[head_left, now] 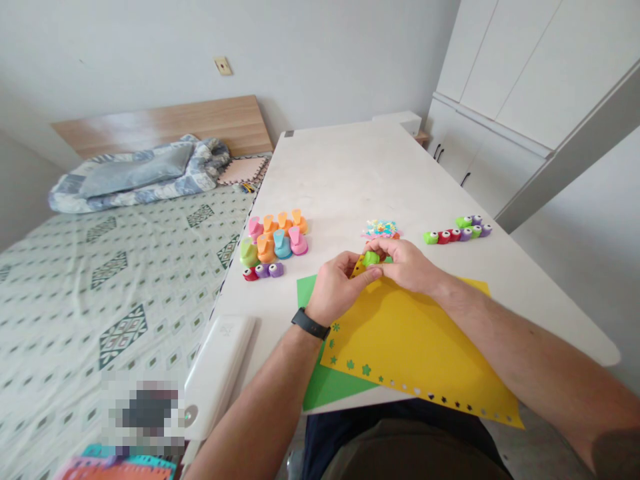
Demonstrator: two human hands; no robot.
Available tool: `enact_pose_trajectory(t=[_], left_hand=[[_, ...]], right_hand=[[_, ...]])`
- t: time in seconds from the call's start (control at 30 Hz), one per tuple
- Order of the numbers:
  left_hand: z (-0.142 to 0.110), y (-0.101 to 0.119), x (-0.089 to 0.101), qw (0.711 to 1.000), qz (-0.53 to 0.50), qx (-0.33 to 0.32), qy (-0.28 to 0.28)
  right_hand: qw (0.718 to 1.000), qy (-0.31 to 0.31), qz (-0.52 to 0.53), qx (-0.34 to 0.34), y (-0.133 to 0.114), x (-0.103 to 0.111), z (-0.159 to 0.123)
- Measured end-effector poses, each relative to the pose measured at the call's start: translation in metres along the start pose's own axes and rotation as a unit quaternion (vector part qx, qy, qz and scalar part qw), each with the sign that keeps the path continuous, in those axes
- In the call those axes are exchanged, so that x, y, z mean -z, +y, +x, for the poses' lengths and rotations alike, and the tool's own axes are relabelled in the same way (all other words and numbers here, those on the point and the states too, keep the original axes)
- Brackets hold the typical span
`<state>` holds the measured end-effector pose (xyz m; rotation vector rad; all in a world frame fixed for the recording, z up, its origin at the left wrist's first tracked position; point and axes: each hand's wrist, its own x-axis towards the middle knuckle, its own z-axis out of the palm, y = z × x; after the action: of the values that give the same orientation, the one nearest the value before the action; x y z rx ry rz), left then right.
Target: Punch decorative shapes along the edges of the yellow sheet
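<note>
A yellow paper sheet (420,347) lies on the white table (360,173) over a green sheet (325,387), with small shapes punched along its near and left edges. Both hands meet at its far corner. My left hand (337,287), a black band on its wrist, pinches that corner together with a small green craft punch (371,258). My right hand (407,263) closes its fingers on the same green punch from the right.
A cluster of larger coloured punches (277,240) with three small ones (263,271) sits to the left. A row of small punches (457,230) lies to the right, a pile of paper cut-outs (381,229) behind the hands. A white device (220,373) rests at the table's left edge, beside a bed.
</note>
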<state>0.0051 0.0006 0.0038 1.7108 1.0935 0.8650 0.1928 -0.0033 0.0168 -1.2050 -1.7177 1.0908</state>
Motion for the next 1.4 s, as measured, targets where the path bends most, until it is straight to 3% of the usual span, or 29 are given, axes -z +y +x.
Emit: enact_pose_trajectory(t=[0.5,0.67,0.83,0.97,1.4], left_hand=[[0.004,-0.002,0.0,0.997,-0.066,0.0,-0.037],[0.003,-0.005,0.005,0.993,-0.093,0.021,-0.062],[0.004,-0.012,0.006,0.994,-0.082,0.054,-0.043],[0.005,-0.015,0.004,0.996,-0.06,0.054,-0.03],[0.003,-0.006,0.008,0.998,0.053,0.007,0.02]], right_hand=[[1.0,0.005,0.01,0.026,0.005,0.0,0.0],[0.999,0.007,0.036,0.0,0.01,-0.002,0.001],[0.989,0.064,0.122,-0.056,0.012,0.001,0.004],[0.983,0.094,0.152,-0.047,0.013,0.006,0.006],[0.959,0.111,0.244,-0.092,0.019,0.007,0.011]])
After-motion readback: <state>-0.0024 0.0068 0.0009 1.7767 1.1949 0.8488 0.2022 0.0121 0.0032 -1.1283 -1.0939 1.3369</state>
